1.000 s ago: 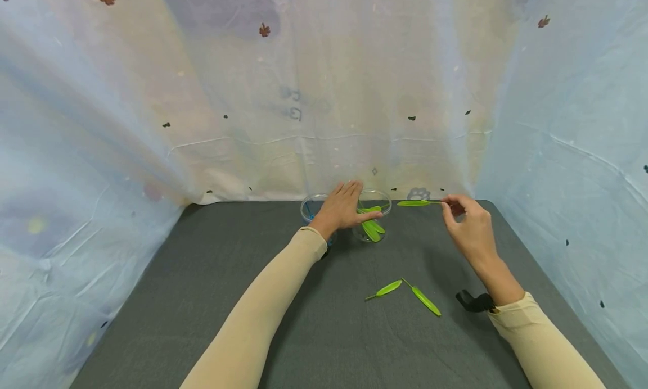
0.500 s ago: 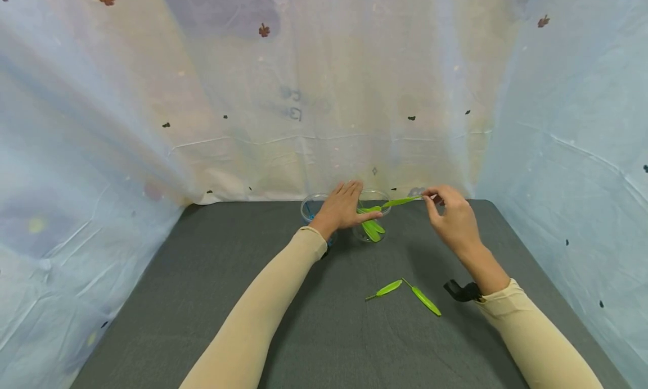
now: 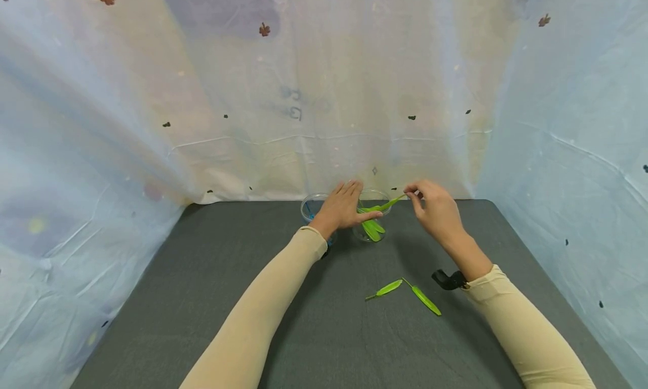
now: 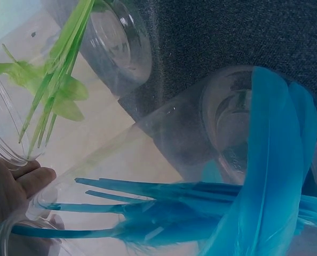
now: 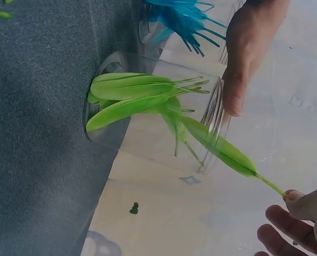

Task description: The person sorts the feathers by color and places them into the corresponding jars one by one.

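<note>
My right hand [image 3: 436,212] pinches the thin quill of a green feather [image 5: 230,157] between thumb and fingertips. That feather's vane passes through the mouth of a clear jar [image 5: 153,133], in which several green feathers [image 5: 129,88] stand quill up. Beside it, a second clear jar [image 4: 142,133] holds several blue feathers [image 4: 270,154]. My left hand [image 3: 340,209] lies over the two jars with straight fingers, its thumb at the rim of the green feathers' jar. In the head view that hand covers part of both jars.
Two more green feathers, a shorter one [image 3: 390,288] and a longer one [image 3: 426,301], lie on the dark grey table [image 3: 212,321] in front of the jars. A patterned curtain [image 3: 334,96] hangs close behind the jars and along both sides.
My right hand has moved left, bringing the held green feather from beside the jar into its mouth. The left hand and the feathers on the table have stayed put.
</note>
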The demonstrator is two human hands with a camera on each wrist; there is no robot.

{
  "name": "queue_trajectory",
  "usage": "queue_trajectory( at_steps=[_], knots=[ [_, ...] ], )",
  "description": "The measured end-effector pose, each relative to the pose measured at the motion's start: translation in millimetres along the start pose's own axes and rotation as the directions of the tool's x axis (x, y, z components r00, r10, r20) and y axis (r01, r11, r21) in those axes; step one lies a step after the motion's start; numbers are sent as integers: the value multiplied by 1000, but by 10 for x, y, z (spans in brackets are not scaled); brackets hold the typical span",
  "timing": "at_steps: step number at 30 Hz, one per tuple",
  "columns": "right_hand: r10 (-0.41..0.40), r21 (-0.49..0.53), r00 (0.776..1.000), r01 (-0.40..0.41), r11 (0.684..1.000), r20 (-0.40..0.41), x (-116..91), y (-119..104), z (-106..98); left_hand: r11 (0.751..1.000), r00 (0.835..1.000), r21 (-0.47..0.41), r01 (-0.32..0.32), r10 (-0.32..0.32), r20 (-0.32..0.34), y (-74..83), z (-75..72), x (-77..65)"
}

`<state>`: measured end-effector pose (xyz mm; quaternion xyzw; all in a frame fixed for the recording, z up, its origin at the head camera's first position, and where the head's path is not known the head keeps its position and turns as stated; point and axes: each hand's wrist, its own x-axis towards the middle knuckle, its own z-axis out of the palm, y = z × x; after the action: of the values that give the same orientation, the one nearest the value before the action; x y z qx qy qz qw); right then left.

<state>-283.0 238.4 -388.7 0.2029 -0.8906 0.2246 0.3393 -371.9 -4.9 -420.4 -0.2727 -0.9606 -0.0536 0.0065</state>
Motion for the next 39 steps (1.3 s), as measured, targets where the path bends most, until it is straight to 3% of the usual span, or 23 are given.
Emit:
queue_trajectory(
  at_steps=[8,28,33,39],
  knots=[
    [32,-16,999,-31,999,26,38,40,152,1000,1000,8,0,0,3,-1,-15,-12],
    [16,-68,1000,-16,998,4,84,73,493,999,1000,33,-6,7,-4,5,-4,1],
    [73,-13,994,-72,997,86,69,72,523,1000,1000,31,-3,3,-3,6,-5,3],
    [142,52,969,-156,986,203,27,75,518,999,1000,38,-2,2,0,7,-7,6]
  ],
)
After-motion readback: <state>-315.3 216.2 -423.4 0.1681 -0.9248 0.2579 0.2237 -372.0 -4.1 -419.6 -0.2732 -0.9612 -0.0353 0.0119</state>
